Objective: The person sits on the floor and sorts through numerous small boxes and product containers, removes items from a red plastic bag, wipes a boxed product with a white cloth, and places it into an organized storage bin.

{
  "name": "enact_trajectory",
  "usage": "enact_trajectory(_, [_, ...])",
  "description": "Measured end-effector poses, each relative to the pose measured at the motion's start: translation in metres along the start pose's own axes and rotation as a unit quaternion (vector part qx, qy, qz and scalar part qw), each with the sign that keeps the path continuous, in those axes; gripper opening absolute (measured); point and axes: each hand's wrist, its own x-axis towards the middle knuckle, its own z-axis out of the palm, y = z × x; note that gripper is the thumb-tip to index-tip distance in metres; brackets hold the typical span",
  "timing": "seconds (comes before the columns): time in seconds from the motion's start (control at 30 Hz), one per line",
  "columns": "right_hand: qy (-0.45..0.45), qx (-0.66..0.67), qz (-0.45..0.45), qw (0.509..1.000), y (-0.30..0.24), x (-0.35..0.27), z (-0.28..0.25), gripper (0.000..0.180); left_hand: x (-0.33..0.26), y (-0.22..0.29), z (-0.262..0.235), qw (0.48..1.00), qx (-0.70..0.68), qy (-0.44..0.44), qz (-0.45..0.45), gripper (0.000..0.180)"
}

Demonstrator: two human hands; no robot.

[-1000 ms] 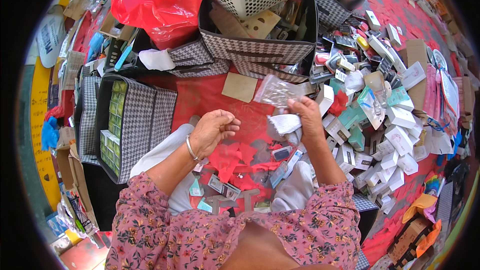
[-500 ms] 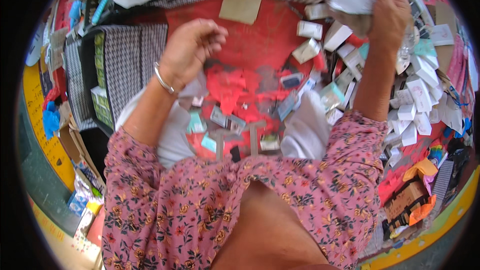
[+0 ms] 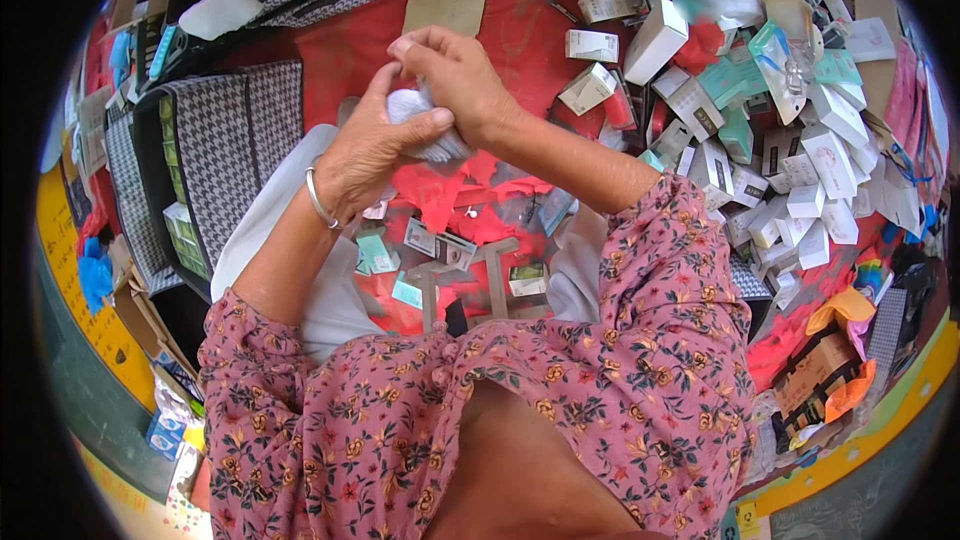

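In front of my chest, both hands come together around a small white, ribbed, crumpled bundle, possibly cloth or thin plastic. My left hand, with a silver bangle on its wrist, grips it from the left, the thumb pressed across its front. Over its far side lies my right hand, fingers curled around the top toward the left fingertips. Much of the bundle is hidden by the hands.
A houndstooth case holding green packs stands at left. Many white boxes lie heaped at right. A tan card is on the red floor sheet. Several small cartons lie between my legs.
My right hand has come from the pile at the far right to the middle, bringing a white piece. My left hand, empty before, has closed on it too.
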Motion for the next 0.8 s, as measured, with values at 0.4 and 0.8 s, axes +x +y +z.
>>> enact_trajectory(0.4, [-0.157, -0.875, -0.092, 0.448, 0.104, -0.012, -0.199, 0.042, 0.007, 0.007, -0.017, 0.998, -0.026, 0.059, -0.014, 0.020])
enact_trajectory(0.8, [0.000, -0.142, 0.139, 0.980, 0.056, -0.032, -0.220, 0.037, 0.003, 0.014, -0.011, 0.996, -0.037, 0.068, -0.035, 0.021])
